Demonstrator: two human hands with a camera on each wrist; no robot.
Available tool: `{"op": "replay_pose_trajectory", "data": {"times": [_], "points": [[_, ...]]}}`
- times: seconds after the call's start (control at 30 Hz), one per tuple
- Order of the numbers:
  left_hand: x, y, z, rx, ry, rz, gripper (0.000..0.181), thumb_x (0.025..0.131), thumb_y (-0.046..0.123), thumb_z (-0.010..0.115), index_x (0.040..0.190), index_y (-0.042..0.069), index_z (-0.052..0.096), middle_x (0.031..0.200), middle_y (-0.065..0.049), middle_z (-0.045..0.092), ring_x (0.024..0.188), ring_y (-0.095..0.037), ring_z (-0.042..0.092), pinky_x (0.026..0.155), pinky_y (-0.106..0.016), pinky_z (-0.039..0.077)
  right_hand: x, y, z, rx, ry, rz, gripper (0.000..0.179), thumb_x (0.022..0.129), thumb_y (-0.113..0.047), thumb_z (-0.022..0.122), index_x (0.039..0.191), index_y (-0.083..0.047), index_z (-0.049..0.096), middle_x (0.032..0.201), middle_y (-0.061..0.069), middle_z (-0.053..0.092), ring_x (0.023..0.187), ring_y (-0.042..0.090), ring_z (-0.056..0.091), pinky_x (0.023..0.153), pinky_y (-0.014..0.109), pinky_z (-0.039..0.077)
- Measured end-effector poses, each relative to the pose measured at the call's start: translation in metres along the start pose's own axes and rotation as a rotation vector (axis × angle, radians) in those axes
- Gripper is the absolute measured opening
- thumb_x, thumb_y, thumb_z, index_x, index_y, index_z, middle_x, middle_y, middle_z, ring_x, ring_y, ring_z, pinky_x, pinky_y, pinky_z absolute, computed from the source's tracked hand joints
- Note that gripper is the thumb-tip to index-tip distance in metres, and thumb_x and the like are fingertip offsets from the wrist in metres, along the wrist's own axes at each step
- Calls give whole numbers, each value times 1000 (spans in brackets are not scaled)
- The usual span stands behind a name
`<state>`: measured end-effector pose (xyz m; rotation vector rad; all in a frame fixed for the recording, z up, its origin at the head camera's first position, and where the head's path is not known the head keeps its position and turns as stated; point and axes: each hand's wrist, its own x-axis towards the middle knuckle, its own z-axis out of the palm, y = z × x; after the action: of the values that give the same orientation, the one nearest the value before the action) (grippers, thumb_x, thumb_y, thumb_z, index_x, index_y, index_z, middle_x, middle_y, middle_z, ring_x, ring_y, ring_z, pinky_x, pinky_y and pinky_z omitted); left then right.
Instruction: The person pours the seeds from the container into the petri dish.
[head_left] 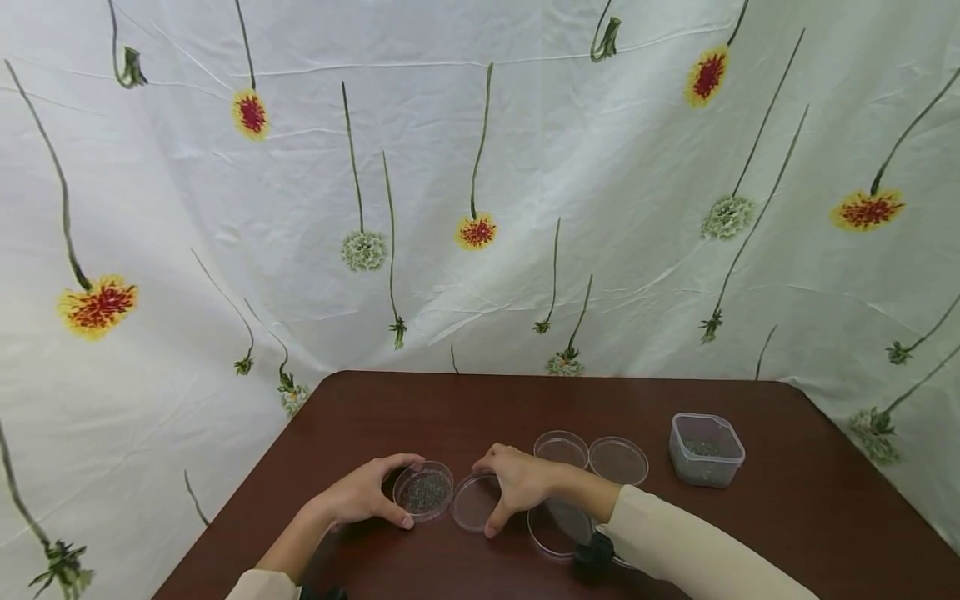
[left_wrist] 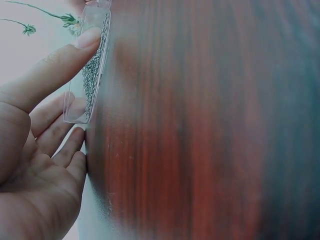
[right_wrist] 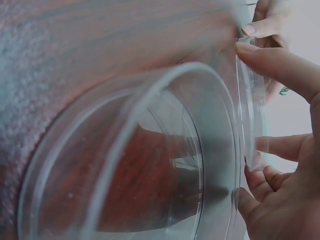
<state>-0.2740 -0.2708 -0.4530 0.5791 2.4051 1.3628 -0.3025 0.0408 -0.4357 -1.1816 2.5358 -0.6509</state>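
Note:
In the head view my left hand [head_left: 358, 493] grips a clear petri dish [head_left: 425, 490] by its rim, thumb on the near side and fingers on the far side. Dark, fine grains lie inside, and the left wrist view shows them as a layer behind the clear wall. Just right of it, my right hand [head_left: 523, 481] holds a shallow clear round dish or lid [head_left: 472, 505] between thumb and fingers. This piece holds no visible grains and sits close beside the filled dish. Both appear to rest on the table.
More clear petri dishes [head_left: 618, 460] are at the right, some partly hidden under my right forearm. One dish [right_wrist: 135, 120] looms large in the right wrist view. A translucent square tub [head_left: 703, 468] with some grains stands farther right on the brown table [head_left: 442, 408]. Flower-patterned cloth [head_left: 420, 317] hangs behind.

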Motion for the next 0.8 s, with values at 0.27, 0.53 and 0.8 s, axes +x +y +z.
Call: {"op": "replay_pose_trajectory", "data": {"times": [0.27,0.53,0.8], "points": [[0,-1,0,8,2,2,88,75,10,95,150,1,50,143,-19,53,122,-36,52,94,-46,49,2,3,1,148,58,-1,95,72,-35,95,149,1,52,138,8,52,126,21,53,104,31,44],[0,1,-2,-12,-5,11,88,74,7,94,149,-1,49,143,-20,52,124,-37,51,95,-47,49,9,3,4,255,155,-54,96,73,-29,92,151,3,47,135,13,54,123,20,55,103,31,45],[1,1,-2,-3,-8,10,89,74,6,94,149,-1,49,143,-19,53,125,-37,50,97,-50,47,18,0,9,366,241,-41,99,72,-27,94,153,1,45,138,15,52,124,22,55,104,31,45]]}}
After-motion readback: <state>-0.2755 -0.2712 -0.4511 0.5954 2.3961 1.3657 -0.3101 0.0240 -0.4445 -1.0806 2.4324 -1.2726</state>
